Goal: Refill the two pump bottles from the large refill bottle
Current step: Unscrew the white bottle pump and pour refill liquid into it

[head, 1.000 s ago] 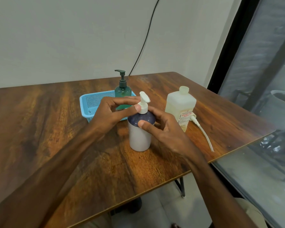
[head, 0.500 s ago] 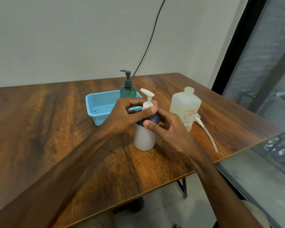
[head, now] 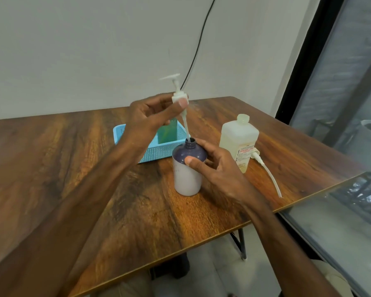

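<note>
In the middle of the frame the left hand is pinching the collar of a white plastic pump head between thumb and fingertips, holding it well above the white cylindrical bottle with a dark purple shoulder. The pump's thin dip tube is slanting down, its lower end sitting just inside the bottle's open neck. Drawing it upward looks meant to clear the tube cleanly. The right hand is wrapping thumb and fingers around the bottle's shoulder, steadying it upright on the brown wooden surface so it is not tipping as the pump leaves.

Just right of that hand, the large translucent square refill bottle is standing, seemingly uncapped and within easy reach for pouring. A second white pump with a long tube is lying on the surface, its head against the refill bottle's side.

Behind the hands, the green translucent bottle is waiting in a light blue perforated plastic basket, its top hidden by the left hand. By my judgement the opening step is nearly done and no filling is under way.
</note>
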The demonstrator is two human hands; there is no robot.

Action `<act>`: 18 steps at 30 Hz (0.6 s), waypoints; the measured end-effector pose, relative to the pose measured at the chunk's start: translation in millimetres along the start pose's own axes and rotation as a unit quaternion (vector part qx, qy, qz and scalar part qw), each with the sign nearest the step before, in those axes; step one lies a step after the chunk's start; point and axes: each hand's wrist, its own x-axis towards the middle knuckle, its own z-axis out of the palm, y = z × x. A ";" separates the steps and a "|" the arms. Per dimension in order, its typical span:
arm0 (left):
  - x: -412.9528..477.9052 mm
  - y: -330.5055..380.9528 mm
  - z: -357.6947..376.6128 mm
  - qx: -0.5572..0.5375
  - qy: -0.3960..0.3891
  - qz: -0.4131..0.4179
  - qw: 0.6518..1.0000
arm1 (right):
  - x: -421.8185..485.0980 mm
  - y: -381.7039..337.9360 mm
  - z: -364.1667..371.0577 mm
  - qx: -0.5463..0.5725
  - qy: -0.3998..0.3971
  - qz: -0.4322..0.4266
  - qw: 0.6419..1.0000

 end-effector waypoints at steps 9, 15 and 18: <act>2.1 23.1 9.7 0.182 -0.020 -0.005 0.983 | -1.4 -1.5 1.0 0.003 0.002 -0.007 1.000; 6.5 45.6 15.3 0.109 0.109 0.035 0.987 | -0.9 -1.2 1.2 0.003 0.006 -0.003 1.000; 19.9 54.5 5.7 0.144 0.130 0.032 0.980 | -1.1 -2.2 1.4 0.003 0.008 0.002 1.000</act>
